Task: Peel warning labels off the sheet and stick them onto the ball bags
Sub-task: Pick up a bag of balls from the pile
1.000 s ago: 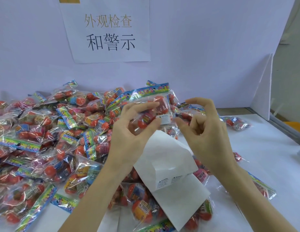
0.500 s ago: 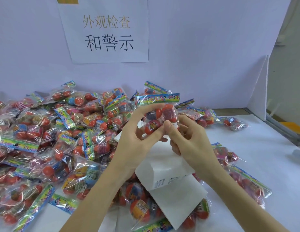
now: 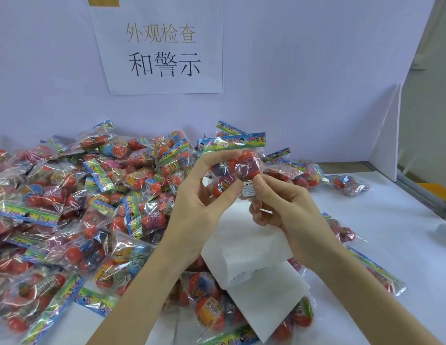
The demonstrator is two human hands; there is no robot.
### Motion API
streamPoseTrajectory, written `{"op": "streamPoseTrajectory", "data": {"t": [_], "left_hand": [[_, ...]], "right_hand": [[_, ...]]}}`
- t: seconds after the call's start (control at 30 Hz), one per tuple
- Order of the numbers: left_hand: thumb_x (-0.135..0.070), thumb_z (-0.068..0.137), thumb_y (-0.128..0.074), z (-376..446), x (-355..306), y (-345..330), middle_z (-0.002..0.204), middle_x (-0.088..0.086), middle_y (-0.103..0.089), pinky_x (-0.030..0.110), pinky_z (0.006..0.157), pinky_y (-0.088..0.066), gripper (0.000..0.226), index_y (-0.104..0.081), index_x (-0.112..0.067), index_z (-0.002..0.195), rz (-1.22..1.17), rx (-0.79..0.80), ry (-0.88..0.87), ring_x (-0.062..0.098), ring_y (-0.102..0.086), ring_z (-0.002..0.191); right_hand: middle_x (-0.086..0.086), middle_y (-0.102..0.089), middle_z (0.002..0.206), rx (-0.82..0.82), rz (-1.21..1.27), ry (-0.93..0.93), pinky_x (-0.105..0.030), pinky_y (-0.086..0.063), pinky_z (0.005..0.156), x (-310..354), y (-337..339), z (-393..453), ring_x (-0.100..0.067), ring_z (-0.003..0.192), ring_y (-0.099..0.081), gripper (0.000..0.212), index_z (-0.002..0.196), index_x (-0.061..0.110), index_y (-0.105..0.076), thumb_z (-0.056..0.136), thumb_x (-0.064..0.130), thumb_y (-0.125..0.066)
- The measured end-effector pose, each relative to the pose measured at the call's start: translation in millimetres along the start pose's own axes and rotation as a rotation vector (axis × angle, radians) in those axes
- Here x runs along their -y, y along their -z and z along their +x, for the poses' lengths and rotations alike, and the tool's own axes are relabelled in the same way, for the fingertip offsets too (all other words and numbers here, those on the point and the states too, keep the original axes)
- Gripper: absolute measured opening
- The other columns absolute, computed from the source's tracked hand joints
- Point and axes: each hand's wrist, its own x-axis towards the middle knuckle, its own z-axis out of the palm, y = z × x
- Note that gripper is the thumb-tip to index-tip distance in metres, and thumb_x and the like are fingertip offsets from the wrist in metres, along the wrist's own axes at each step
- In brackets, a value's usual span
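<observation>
At frame centre, a clear ball bag is gripped between the left hand's thumb and curled fingers. A small white warning label is pressed onto the bag's lower right by the right hand's thumb (remaining fingers curled beneath). The white label sheet is draped just below both hands.

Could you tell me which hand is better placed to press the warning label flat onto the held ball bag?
Probably the right hand: its thumb already lies on the warning label, while the left hand grips the ball bag.
</observation>
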Motion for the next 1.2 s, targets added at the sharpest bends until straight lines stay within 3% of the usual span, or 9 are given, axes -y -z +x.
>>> {"op": "streamPoseTrajectory", "data": {"t": [0.13, 0.3, 0.47, 0.57, 0.7, 0.77, 0.87, 1.0, 1.2], "left_hand": [[-0.009, 0.098, -0.069, 1.1, -1.5, 1.6, 0.135, 0.006, -0.067, 0.037, 0.100, -0.057, 0.040, -0.063, -0.020, 0.136, -0.070, -0.026, 0.056, 0.030, -0.066, 0.125], [-0.014, 0.094, -0.078, -0.3, -3.7, -0.5, 0.130, -0.003, -0.070, 0.026, 0.095, -0.057, 0.040, -0.065, -0.022, 0.131, 0.061, -0.075, 0.025, 0.019, -0.067, 0.123], [-0.007, 0.099, -0.070, -0.5, -3.1, 0.3, 0.135, -0.006, -0.067, 0.036, 0.104, -0.055, 0.040, -0.063, -0.024, 0.135, 0.136, -0.026, 0.037, 0.019, -0.064, 0.127], [-0.005, 0.099, -0.070, -1.1, -5.7, -1.1, 0.140, -0.002, -0.063, 0.039, 0.100, -0.059, 0.056, -0.053, -0.032, 0.145, 0.106, -0.027, 0.039, 0.020, -0.066, 0.126], [-0.031, 0.083, -0.088, -2.1, -4.4, -3.8, 0.126, 0.009, -0.070, 0.041, 0.094, -0.061, 0.091, -0.033, -0.052, 0.153, 0.058, -0.205, 0.114, 0.024, -0.073, 0.113], [-0.043, 0.077, -0.092, 0.2, -5.4, 0.4, 0.117, 0.006, -0.076, 0.037, 0.091, -0.062, 0.083, -0.048, -0.042, 0.147, 0.043, -0.325, 0.191, 0.022, -0.076, 0.105], [-0.049, 0.071, -0.088, 6.4, -5.9, 13.3, 0.099, 0.004, -0.080, 0.040, 0.090, -0.059, 0.047, -0.078, -0.022, 0.107, 0.070, -0.365, 0.311, 0.017, -0.075, 0.087], [-0.051, 0.069, -0.088, 6.6, -6.8, 19.5, 0.085, 0.000, -0.077, 0.022, 0.074, -0.053, 0.041, -0.076, -0.016, 0.088, 0.046, -0.288, 0.320, 0.011, -0.069, 0.075], [-0.042, 0.100, -0.065, 4.5, -7.0, 13.2, 0.075, 0.016, -0.061, 0.039, 0.068, -0.054, 0.027, -0.062, -0.020, 0.084, 0.204, -0.235, 0.152, 0.029, -0.057, 0.066]], "right_hand": [[-0.017, -0.056, 0.096, 0.059, 0.124, -0.075, -0.024, -0.049, 0.064, 1.3, 2.2, 1.5, -0.017, 0.071, -0.054, 0.043, 0.115, -0.003, -0.072, 0.101, 0.036, -0.059], [-0.009, -0.058, 0.077, 0.053, 0.041, -0.029, -0.024, -0.048, 0.061, 0.4, -0.9, 1.5, -0.020, 0.068, -0.052, 0.042, 0.096, 0.007, -0.075, 0.104, 0.042, -0.054], [-0.003, -0.052, 0.076, 0.032, 0.011, -0.025, -0.023, -0.047, 0.065, -1.1, 2.2, 2.6, -0.016, 0.069, -0.048, 0.041, 0.107, -0.003, -0.070, 0.099, 0.036, -0.061], [-0.010, -0.050, 0.082, 0.030, -0.011, -0.034, -0.029, -0.047, 0.070, -2.5, 2.1, 3.2, -0.018, 0.071, -0.047, 0.033, 0.113, 0.004, -0.070, 0.098, 0.033, -0.066], [0.006, -0.062, 0.073, 0.001, -0.302, 0.059, -0.023, -0.048, 0.068, -7.9, 6.8, 3.7, -0.013, 0.064, -0.053, 0.026, 0.111, 0.024, -0.074, 0.090, 0.039, -0.077], [0.007, -0.065, 0.076, 0.040, -0.308, 0.061, -0.019, -0.049, 0.068, -8.8, 9.9, 5.0, -0.011, 0.065, -0.055, 0.026, 0.111, 0.026, -0.075, 0.089, 0.039, -0.080], [-0.001, -0.057, 0.080, 0.054, -0.190, 0.060, -0.023, -0.046, 0.070, -7.8, 12.2, 8.7, -0.015, 0.070, -0.048, 0.028, 0.108, 0.019, -0.077, 0.088, 0.040, -0.079], [-0.001, -0.053, 0.075, -0.054, -0.091, 0.093, -0.024, -0.042, 0.068, -7.8, 12.7, 9.2, -0.015, 0.069, -0.043, 0.042, 0.094, 0.008, -0.078, 0.099, 0.047, -0.063], [-0.009, -0.052, 0.066, -0.143, -0.159, 0.140, -0.032, -0.038, 0.067, -8.2, 7.6, 5.9, -0.021, 0.065, -0.043, 0.059, 0.078, -0.013, -0.063, 0.104, 0.039, -0.057]]}}
